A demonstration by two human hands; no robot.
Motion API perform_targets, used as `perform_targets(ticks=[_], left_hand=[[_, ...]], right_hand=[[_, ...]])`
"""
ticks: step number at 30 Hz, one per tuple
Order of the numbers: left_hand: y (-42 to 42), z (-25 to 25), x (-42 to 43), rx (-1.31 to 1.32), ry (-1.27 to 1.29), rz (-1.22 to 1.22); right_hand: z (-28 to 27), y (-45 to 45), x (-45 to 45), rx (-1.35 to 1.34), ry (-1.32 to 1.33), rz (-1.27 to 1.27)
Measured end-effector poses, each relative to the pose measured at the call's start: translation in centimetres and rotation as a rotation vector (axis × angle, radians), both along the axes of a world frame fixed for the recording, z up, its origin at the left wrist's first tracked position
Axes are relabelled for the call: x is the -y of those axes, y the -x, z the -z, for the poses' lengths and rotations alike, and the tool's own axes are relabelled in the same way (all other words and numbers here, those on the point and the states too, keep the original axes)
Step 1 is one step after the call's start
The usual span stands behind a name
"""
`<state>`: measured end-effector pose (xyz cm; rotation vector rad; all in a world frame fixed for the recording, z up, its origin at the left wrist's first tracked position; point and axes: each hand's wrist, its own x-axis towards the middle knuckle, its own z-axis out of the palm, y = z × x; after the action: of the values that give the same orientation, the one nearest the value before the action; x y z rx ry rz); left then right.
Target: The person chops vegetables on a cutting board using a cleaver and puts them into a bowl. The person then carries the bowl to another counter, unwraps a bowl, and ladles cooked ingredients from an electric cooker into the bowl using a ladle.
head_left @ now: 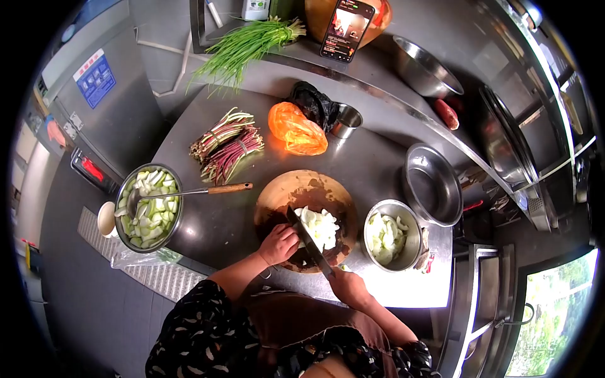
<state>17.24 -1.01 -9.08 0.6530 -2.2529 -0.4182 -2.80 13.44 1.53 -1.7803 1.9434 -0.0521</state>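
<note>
A round wooden cutting board (268,189) lies on the metal table, with a pile of chopped white vegetable (320,228) on it. My right hand (348,286) is closed around the handle of a knife (309,242), whose blade slants up and left along the pile's left side. Left of the blade, my left hand (279,244) rests at the board's edge with its fingers curled together; what is under them, if anything, is hidden. Close to the board's right side, a metal bowl (411,252) holds pale cut pieces.
A bowl of green pieces (151,217) with a ladle (217,189) stands left. Behind the board are bundled stalks (227,145), an orange bag (296,129) and a metal cup (346,121). An empty metal bowl (433,184) sits right. The shelf holds green onions (252,45) and a phone (346,30).
</note>
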Motion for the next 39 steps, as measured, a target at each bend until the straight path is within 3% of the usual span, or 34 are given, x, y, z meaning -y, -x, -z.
perform_targets(ticks=[8, 13, 19, 25, 30, 39], left_hand=[[-0.5, -0.4, 0.1, -0.074, 0.002, 0.051], [-0.3, 0.4, 0.1, -0.052, 0.1, 0.016], [-0.3, 0.2, 0.0, -0.043, 0.056, 0.016], [-0.3, 0.7, 0.1, -0.042, 0.127, -0.007], [-0.5, 0.1, 0.1, -0.067, 0.067, -0.001], [-1.0, -0.5, -0.2, -0.078, 0.067, -0.051]], right_hand=[[0.5, 0.4, 0.1, -0.013, 0.032, 0.015], [-3.7, 0.0, -1.0, 0.002, 0.053, -0.022], [-0.4, -0.6, 0.5, 0.023, 0.054, -0.02], [-4.1, -0.3, -0.6, 0.011, 0.021, -0.003], [0.1, -1.3, 0.8, 0.037, 0.01, 0.017], [-1.2, -1.0, 1.0, -0.006, -0.003, 0.031]])
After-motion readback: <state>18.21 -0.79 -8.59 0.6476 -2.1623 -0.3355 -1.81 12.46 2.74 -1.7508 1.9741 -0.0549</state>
